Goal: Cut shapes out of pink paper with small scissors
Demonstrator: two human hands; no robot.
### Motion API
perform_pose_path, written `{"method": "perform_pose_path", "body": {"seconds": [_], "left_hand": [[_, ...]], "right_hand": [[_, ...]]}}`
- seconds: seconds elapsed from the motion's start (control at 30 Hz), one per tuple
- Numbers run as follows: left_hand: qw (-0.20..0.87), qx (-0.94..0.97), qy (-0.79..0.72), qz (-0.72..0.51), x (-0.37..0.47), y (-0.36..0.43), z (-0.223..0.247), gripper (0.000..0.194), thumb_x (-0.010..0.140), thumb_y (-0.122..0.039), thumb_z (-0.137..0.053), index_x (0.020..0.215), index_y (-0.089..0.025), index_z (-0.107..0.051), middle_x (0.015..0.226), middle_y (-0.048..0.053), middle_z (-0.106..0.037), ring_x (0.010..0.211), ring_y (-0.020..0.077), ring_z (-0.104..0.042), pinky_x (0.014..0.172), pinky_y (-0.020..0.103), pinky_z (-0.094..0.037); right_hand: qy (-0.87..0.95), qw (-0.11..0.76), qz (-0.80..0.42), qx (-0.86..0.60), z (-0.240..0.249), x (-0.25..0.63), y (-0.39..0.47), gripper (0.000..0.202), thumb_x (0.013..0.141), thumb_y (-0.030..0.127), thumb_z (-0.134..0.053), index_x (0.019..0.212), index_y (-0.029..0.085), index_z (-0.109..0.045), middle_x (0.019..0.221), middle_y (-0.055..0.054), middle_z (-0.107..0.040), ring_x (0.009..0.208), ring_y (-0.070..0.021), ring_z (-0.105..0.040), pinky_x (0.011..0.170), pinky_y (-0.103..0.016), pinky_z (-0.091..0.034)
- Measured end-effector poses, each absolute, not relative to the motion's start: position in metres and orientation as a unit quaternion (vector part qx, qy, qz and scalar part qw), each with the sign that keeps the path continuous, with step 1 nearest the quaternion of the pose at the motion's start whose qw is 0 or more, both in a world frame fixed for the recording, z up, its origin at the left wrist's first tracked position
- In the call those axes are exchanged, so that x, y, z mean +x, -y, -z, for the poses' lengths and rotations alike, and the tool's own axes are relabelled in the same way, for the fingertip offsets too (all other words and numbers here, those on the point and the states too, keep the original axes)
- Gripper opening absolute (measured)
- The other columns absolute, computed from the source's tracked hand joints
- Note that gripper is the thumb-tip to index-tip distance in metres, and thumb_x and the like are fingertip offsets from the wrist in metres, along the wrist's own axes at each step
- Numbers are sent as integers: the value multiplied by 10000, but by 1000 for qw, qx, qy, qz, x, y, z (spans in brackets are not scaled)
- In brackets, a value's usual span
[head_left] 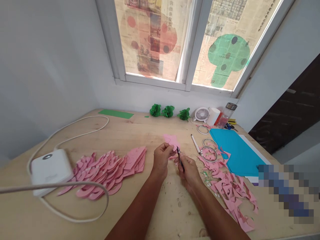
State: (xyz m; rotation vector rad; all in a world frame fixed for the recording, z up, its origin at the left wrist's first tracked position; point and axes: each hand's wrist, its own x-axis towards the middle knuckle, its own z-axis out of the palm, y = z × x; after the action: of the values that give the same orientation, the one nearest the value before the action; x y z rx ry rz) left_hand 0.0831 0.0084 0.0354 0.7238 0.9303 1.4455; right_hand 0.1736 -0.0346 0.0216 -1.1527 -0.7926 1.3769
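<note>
Between finger and thumb, my left hand pinches a piece of pink paper over the middle of the table. My right hand is closed round a dark pair of scissors, whose tip meets the paper's right edge. The handle loops are mostly hidden by my fingers. To the left of my hands lies a spread of cut pink paper petals, with a stack of pink sheets at its right end. Curled pink offcuts lie to my right.
A white power bank with a looping cable stands left. Three green paper flowers, a small fan and a glass bottle line the back. Right are a white pen, metal rings and a blue folder.
</note>
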Motion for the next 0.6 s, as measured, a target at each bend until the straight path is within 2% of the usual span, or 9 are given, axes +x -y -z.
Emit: {"method": "perform_pose_path", "body": {"seconds": [0.6], "left_hand": [[571,326,-410,-633,84,-8,-36,199,549,-257,-656,527,-148,-491,518,-39,-497,502,81,-479,552,229,-429]], "right_hand": [[327,557,-592,-483,-19,171,35,397,691,534,-596,650,140,-586,351,98,-332,288,-26,-187,327,-194,-59]]}}
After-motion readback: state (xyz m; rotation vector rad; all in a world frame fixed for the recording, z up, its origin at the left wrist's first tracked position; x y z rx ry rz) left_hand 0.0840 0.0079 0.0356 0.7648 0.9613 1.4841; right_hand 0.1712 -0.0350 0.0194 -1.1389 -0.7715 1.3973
